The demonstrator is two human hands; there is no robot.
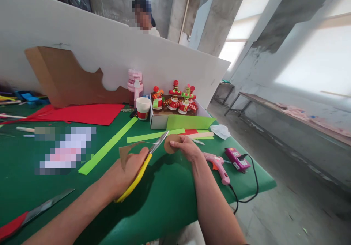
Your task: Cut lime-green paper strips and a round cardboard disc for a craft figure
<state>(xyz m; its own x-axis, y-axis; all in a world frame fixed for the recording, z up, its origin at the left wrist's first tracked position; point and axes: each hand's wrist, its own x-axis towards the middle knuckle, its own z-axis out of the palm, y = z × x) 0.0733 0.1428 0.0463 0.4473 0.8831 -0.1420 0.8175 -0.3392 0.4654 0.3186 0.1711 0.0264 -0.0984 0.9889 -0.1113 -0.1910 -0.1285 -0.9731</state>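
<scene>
My left hand [124, 173] is closed round yellow-handled scissors [145, 164], blades pointing up and right. A brown cardboard offcut [126, 153] sticks up beside that hand; how it is held is hidden. My right hand [186, 147] pinches a round brown cardboard disc [170, 143] just right of the blade tips. Both hands hover over the green table cover [164, 193].
Green paper strips [108, 146], a pink glue gun [219, 166] with black cord, a pink power strip [236, 159], a paper cup [143, 108], a box of small craft figures [175, 104], red paper [79, 113], a white board [109, 51]. A knife [35, 212] lies front left. A person sits behind the board.
</scene>
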